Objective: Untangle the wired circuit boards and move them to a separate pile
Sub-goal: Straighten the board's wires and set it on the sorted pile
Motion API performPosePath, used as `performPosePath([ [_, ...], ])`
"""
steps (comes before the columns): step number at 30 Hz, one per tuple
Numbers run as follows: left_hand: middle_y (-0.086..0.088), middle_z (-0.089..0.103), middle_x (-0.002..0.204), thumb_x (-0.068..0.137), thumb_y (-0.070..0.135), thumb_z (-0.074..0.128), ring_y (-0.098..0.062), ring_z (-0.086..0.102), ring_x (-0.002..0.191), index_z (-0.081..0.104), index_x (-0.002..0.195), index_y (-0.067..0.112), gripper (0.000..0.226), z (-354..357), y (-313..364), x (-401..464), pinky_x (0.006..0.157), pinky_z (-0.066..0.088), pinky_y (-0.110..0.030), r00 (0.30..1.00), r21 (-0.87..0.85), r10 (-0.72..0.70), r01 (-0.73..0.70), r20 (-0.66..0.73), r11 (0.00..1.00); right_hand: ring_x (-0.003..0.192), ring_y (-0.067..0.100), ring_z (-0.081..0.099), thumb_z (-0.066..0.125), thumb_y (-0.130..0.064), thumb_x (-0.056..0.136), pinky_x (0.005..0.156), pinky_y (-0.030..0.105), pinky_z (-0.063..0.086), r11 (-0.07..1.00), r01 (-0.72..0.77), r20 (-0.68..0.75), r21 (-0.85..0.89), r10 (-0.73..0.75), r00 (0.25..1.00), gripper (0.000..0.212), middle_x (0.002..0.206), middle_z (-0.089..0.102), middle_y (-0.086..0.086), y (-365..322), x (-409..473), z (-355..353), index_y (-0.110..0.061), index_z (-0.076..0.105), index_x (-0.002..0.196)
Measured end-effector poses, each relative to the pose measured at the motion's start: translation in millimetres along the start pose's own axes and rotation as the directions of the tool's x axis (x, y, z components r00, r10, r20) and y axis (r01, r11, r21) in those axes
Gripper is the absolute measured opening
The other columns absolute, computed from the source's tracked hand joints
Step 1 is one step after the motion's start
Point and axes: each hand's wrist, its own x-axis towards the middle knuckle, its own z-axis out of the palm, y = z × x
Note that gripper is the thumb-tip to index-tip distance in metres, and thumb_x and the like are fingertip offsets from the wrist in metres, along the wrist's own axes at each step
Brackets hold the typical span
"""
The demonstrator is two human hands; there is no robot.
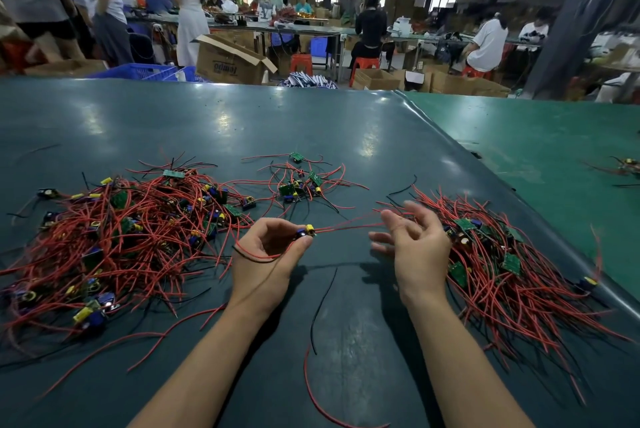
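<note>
Desk [311,122] first, dark green, carrying everything; tangled pile [114,240] at the left of the frame is the biggest snag risk, since red wires looped under the left hand [266,254] could catch it and drag boards along; sorted pile [512,265] lies at the right, a small cluster [298,185] upper centre. Left grip pinches one circuit board [304,232] at mid-frame; right hand [415,240] – fingers loosely spread, holding nothing firmly – lets its red leads [346,227] run across; a hard pull might tear a lead from its solder joint.
</note>
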Motion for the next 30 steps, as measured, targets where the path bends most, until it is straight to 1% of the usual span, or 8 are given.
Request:
performPosePath([
  [2,0.0,0.075,0.086,0.075,-0.004,0.08,-0.009,0.071,0.079,0.066,0.086,0.009,0.022,-1,0,1,0.073,0.052,-0.016,0.998,-0.027,-0.006,0.004,-0.058,1.0,0.065,0.024,0.072,0.073,-0.011,0.084,0.051,0.024,0.055,0.94,-0.284,0.119,0.187,0.265,0.957,0.063,0.095,0.071,0.013,-5,-4,5,-0.006,0.041,0.138],
  [7,-0.004,0.076,0.089,0.074,-0.006,0.08,-0.015,0.073,0.084,0.065,0.088,0.001,0.021,2,3,-5,0.076,0.055,-0.019,0.999,-0.031,0.012,-0.01,0.045,0.999,0.044,0.009,0.051,0.066,-0.017,0.087,0.039,0.017,0.041,0.912,-0.41,0.371,0.016,0.376,0.849,0.018,0.063,0.062,0.003,-2,-23,20,-0.002,0.071,0.097],
  [16,-0.002,0.076,0.086,0.076,-0.007,0.077,-0.009,0.071,0.082,0.064,0.087,0.001,0.019,1,4,0,0.075,0.053,-0.018,0.995,-0.032,0.047,-0.049,-0.083,0.998,0.039,0.004,0.047,0.066,-0.002,0.089,0.036,0.015,0.037,0.907,-0.285,-0.087,0.31,0.326,0.941,0.007,0.061,0.055,0.004,-2,5,1,-0.003,0.066,0.082],
  [19,0.002,0.071,0.097,0.082,-0.007,0.071,-0.009,0.069,0.091,0.064,0.088,0.012,0.021,-8,3,4,0.085,0.054,-0.028,0.929,0.163,0.209,-0.166,-0.304,0.973,0.045,0.008,0.052,0.065,-0.01,0.093,0.04,0.019,0.044,0.995,-0.085,-0.23,0.047,0.094,0.969,0.007,0.074,0.058,0.002,2,4,-1,-0.012,0.064,0.099],
  [22,-0.002,0.069,0.104,0.08,-0.01,0.067,-0.013,0.065,0.099,0.068,0.089,0.009,0.021,-15,5,3,0.093,0.05,-0.027,0.834,0.464,0.496,-0.349,-0.243,0.814,0.062,0.007,0.058,0.071,-0.01,0.087,0.055,0.021,0.05,0.891,0.349,0.172,-0.291,-0.31,0.935,0.028,0.086,0.063,-0.005,7,-19,14,-0.024,0.067,0.111],
  [25,-0.009,0.069,0.105,0.079,-0.011,0.071,-0.023,0.063,0.1,0.074,0.093,0.002,0.02,-14,3,-1,0.095,0.044,-0.022,0.8,0.594,0.599,-0.499,0.036,0.631,0.087,0.008,0.062,0.069,-0.004,0.085,0.073,0.021,0.054,0.76,0.605,0.651,-0.236,-0.339,0.679,0.058,0.112,0.059,0.001,15,-42,33,-0.02,0.053,0.138],
  [28,-0.014,0.068,0.103,0.074,-0.014,0.073,-0.027,0.059,0.097,0.073,0.095,-0.003,0.024,-11,3,-3,0.09,0.044,-0.025,0.782,0.617,0.584,-0.574,0.218,0.539,0.109,0.019,0.062,0.063,-0.001,0.088,0.094,0.032,0.052,0.726,0.672,0.714,-0.148,-0.392,0.58,0.055,0.123,0.06,0.007,17,-44,35,-0.011,0.05,0.14],
  [30,-0.013,0.067,0.101,0.074,-0.014,0.075,-0.024,0.059,0.096,0.068,0.1,-0.004,0.029,-7,6,-5,0.088,0.047,-0.029,0.794,0.584,0.565,-0.574,0.225,0.574,0.104,0.024,0.066,0.064,-0.003,0.09,0.089,0.036,0.054,0.821,0.565,0.643,-0.086,-0.387,0.661,0.043,0.117,0.067,0.009,15,-45,34,-0.011,0.057,0.132],
])
